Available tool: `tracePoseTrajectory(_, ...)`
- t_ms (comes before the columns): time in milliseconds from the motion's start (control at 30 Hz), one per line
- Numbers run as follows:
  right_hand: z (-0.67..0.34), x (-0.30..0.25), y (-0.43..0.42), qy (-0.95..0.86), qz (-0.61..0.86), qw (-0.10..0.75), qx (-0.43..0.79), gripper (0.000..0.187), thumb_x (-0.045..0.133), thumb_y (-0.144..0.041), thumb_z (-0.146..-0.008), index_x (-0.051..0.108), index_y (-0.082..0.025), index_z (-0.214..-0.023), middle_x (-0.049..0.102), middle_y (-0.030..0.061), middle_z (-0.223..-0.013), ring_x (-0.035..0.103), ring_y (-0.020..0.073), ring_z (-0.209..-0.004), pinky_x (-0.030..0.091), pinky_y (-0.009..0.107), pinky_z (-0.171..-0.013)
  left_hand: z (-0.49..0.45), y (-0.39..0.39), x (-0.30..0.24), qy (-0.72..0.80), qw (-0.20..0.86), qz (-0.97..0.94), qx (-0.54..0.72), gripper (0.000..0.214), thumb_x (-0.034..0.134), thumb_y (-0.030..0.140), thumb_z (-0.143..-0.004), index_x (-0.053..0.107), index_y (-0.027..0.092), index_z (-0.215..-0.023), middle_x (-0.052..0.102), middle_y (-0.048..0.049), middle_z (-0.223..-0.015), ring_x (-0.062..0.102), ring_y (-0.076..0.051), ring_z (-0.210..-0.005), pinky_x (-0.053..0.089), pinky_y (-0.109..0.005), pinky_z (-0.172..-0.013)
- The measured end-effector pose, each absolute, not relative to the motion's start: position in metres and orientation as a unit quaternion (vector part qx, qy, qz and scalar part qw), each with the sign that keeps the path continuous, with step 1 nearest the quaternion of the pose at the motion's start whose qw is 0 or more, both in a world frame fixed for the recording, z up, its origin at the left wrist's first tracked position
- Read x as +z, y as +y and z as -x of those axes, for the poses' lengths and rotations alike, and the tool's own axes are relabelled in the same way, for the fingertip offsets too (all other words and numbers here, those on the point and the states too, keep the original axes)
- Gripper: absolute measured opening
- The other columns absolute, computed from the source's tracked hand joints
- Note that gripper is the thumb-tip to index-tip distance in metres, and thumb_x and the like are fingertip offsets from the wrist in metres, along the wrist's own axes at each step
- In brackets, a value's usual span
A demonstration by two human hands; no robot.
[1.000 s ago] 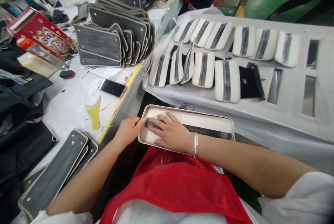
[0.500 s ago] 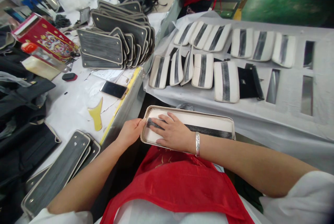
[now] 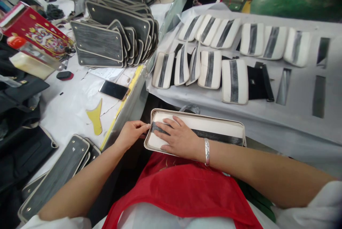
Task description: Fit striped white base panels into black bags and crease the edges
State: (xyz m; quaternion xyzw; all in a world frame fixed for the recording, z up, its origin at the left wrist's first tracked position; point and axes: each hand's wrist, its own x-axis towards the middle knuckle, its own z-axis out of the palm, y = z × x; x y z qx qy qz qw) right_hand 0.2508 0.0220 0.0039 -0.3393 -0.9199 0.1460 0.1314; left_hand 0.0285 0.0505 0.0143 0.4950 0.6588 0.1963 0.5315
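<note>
A long white panel (image 3: 221, 126) with a raised rim, rounded corners and a dark stripe along its middle lies in front of my red apron. My right hand (image 3: 177, 134) rests flat on its left half, fingers spread over the white face and the stripe. At the left end, my left hand (image 3: 133, 133) pinches the rim between thumb and forefinger; the other fingers are curled and partly hidden. Whatever supports the panel from below is mostly covered.
Striped white panels (image 3: 235, 81) lie in rows on the covered table to the right. On the left table are stacked grey panels (image 3: 97, 40), a phone (image 3: 114, 90), a yellow Y-shaped piece (image 3: 94, 116) and a red box (image 3: 40, 33). More grey panels (image 3: 57, 175) lie at lower left.
My left hand's fingers have shifted slightly at the panel's left rim. My right hand stays flat on the panel. The view has moved a little, and the other person's hand has left the frame.
</note>
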Motion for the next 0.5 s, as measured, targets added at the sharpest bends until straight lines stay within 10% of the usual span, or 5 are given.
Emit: tracePoseTrajectory(500, -0.252, 0.012, 0.021, -0.903, 0.365, 0.109, 0.197, 0.052, 0.050, -0.045, -0.087, 0.046, -0.021, -0.133, 0.037, 0.0051, -0.145, 0.027, 0.0273, -0.132, 0.013, 0.052, -0.111, -0.032, 0.079, 0.020, 0.601, 0.572, -0.558, 0.007, 0.045, 0.065, 0.059, -0.062, 0.048, 0.018, -0.066, 0.053, 0.0022, -0.061, 0.057, -0.018, -0.064, 0.053, -0.030, -0.057)
